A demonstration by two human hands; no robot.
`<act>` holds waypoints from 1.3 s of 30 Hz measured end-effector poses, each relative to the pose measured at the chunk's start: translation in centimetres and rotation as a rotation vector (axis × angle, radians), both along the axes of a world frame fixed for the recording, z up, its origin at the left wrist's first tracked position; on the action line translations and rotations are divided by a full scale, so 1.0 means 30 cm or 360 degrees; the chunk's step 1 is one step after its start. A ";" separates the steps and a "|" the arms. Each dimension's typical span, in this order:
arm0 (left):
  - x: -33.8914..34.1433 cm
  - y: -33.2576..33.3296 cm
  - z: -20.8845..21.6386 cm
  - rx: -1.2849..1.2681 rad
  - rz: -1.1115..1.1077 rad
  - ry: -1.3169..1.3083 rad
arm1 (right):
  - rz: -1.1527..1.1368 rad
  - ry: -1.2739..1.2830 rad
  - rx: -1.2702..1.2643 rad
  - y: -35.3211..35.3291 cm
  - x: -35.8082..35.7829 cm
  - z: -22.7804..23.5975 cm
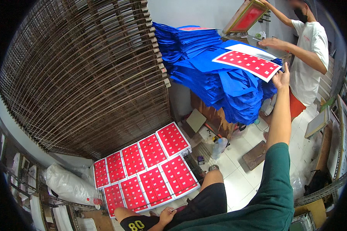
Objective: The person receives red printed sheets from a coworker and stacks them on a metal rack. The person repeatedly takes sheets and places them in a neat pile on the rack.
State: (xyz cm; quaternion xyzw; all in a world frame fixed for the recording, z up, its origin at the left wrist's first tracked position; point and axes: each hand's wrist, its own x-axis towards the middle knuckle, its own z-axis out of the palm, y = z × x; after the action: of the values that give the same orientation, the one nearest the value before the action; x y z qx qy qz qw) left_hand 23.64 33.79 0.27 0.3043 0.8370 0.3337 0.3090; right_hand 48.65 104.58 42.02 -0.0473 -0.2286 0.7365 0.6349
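Observation:
My right hand (281, 78), at the end of an outstretched arm, grips the near right corner of a white-bordered red printed sheet (248, 62) with rows of small white marks. This sheet lies over tall piles of blue fabric pieces (235, 90), above a white sheet (254, 51). My left hand (167, 215) rests by my lap with its fingers curled and nothing visible in them. To the left of my knees, similar red printed sheets (135, 158) lie in two rows on the lowest rack of a tall drying rack (85, 73).
A co-worker (310, 50) in a white shirt stands at the far right, one hand on a raised screen frame (245, 17). On the tiled floor are a brown board (254, 156) and a plastic bottle (219, 146). Plastic-wrapped bundles (67, 181) sit at the left.

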 end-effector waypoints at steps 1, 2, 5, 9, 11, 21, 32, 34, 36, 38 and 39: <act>0.002 0.005 0.009 -0.0026 -0.0022 0.0049 | 0.0047 -0.0065 0.0034 -0.014 -0.003 0.003; 0.004 0.004 0.009 -0.0010 -0.0020 0.0047 | 0.0097 -0.0127 0.0075 -0.022 -0.003 0.012; 0.004 0.002 0.001 0.0008 -0.0024 0.0055 | 0.0236 -0.0384 0.0199 -0.033 0.004 0.039; -0.005 -0.019 -0.052 0.0002 0.0030 -0.0072 | 0.0167 -0.0861 0.0227 -0.060 -0.022 0.060; -0.008 -0.038 -0.091 0.0017 0.0056 -0.0124 | 0.0115 -0.0986 0.0147 -0.077 -0.038 0.086; 0.004 0.003 0.025 -0.0037 0.0024 0.0020 | 0.0184 -0.1314 -0.0037 -0.061 -0.026 0.151; -0.003 0.008 0.052 0.0069 -0.0004 -0.0198 | 0.0040 -0.1662 -0.0111 -0.074 0.042 0.160; -0.012 0.003 0.033 0.0111 0.0015 -0.0263 | 0.0030 -0.1696 -0.0116 -0.078 0.047 0.157; -0.017 -0.006 0.012 0.0106 0.0020 -0.0343 | 0.0016 -0.1758 -0.0133 -0.081 0.042 0.147; -0.027 -0.011 -0.025 0.0128 0.0028 -0.0390 | 0.0002 -0.1823 -0.0148 -0.081 0.027 0.132; -0.033 -0.016 -0.045 0.0147 0.0031 -0.0396 | -0.0005 -0.1887 -0.0189 -0.076 0.017 0.115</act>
State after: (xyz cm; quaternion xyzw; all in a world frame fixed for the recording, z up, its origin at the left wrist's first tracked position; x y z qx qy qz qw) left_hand 22.64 33.32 -1.09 0.2665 0.7789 0.4099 0.3928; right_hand 49.16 102.31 45.48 -0.4861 -0.5025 0.5951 0.3963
